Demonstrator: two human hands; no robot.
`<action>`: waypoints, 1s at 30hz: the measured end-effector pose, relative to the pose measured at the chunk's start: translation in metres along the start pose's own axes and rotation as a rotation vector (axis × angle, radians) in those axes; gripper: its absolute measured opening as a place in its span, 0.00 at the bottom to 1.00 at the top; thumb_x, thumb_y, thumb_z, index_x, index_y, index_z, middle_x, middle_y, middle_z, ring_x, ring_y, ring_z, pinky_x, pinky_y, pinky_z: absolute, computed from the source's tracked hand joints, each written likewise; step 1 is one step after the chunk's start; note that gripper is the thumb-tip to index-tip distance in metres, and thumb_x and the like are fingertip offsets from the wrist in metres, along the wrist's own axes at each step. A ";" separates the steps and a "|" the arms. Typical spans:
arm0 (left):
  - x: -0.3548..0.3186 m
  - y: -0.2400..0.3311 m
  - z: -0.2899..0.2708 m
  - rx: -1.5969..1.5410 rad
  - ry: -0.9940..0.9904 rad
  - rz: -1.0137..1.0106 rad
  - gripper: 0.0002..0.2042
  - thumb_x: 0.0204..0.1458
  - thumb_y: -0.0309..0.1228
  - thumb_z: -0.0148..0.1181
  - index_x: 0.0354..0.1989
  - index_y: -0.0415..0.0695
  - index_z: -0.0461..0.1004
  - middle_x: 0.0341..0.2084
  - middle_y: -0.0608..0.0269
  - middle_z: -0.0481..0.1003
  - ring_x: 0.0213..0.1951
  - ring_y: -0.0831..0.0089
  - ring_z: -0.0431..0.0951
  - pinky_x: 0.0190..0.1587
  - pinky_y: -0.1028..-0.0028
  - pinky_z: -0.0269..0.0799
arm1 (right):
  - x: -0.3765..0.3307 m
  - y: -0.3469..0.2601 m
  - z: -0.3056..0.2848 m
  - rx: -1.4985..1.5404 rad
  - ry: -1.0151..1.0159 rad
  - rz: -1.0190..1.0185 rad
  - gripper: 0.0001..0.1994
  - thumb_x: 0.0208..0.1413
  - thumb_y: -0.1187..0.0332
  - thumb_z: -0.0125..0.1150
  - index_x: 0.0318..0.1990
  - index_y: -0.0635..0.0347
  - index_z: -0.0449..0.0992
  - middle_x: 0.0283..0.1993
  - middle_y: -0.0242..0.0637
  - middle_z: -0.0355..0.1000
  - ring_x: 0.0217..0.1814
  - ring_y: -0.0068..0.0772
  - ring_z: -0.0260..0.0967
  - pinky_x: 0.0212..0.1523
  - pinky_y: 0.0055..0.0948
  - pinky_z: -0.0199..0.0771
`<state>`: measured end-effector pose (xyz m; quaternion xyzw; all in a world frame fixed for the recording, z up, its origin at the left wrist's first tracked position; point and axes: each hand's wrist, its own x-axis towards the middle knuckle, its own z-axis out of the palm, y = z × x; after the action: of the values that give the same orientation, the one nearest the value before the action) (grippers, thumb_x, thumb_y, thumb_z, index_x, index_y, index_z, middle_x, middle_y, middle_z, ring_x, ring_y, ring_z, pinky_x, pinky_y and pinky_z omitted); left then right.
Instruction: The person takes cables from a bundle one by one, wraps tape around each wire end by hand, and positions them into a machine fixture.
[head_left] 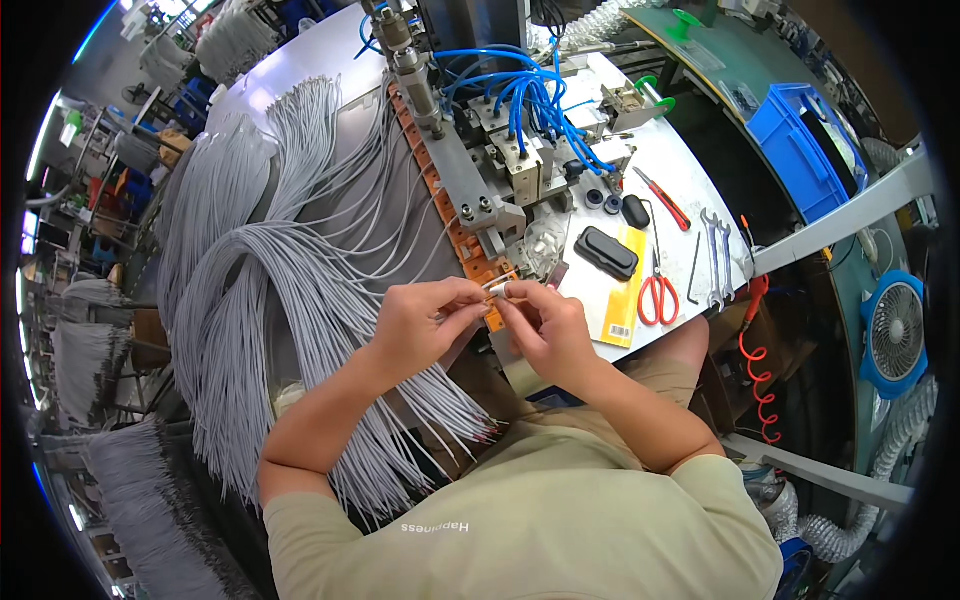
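1. Two bare hands meet at the near end of a long orange slotted rail (465,246), the reference for all positions below.
2. Left hand (425,318): thumb and forefinger pinched together, grasping a slender pale wire-like piece (501,283) just above the rail's near end. The piece is too small to identify further.
3. Right hand (550,325): thumb and forefinger also closed on this piece, fingertips just beside those of the left hand.
4. Left of the rail: a large bundle of thin grey cables (290,270), arched over in the middle; several loose strands run toward the rail. Some cable ends near the person show reddish tips.
5. Adjoining the rail on its right: a metal machine fitted with bright blue flexible tubes (545,100).
6. Farther right of the rail, on a white tabletop (685,165): a black oblong case (605,253) overlapping a yellow flat package (622,312), red-handled scissors (657,300), a red-handled knife (663,200), a black L-shaped key (694,268) and silver wrenches (714,260).
7. Well apart, right of the rail: a blue plastic crate (778,125) and a round blue-framed fan (895,335).
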<state>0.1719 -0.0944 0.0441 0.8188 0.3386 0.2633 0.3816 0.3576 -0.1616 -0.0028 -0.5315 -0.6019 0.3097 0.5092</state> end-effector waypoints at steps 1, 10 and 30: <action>0.000 0.000 0.000 -0.048 0.002 -0.039 0.10 0.51 0.18 0.64 0.42 0.34 0.80 0.31 0.59 0.82 0.33 0.78 0.82 0.39 0.78 0.78 | -0.001 -0.002 -0.001 0.008 -0.018 0.020 0.07 0.54 0.73 0.66 0.40 0.62 0.77 0.22 0.37 0.75 0.21 0.37 0.70 0.29 0.34 0.64; -0.002 -0.004 0.001 -0.238 0.044 -0.166 0.08 0.49 0.19 0.67 0.39 0.34 0.81 0.29 0.61 0.82 0.30 0.80 0.81 0.34 0.80 0.77 | 0.004 -0.014 -0.003 -0.211 0.064 -0.306 0.09 0.51 0.76 0.66 0.41 0.61 0.76 0.25 0.35 0.76 0.23 0.35 0.71 0.29 0.32 0.60; 0.000 -0.003 -0.003 -0.235 -0.090 -0.119 0.05 0.52 0.20 0.62 0.37 0.34 0.80 0.29 0.63 0.80 0.30 0.79 0.79 0.36 0.79 0.75 | 0.006 -0.002 -0.011 -0.121 -0.076 -0.190 0.07 0.56 0.74 0.65 0.41 0.62 0.76 0.20 0.34 0.71 0.20 0.31 0.65 0.30 0.30 0.64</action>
<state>0.1683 -0.0916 0.0438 0.7580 0.3359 0.2412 0.5044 0.3680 -0.1582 0.0036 -0.4898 -0.6861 0.2432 0.4798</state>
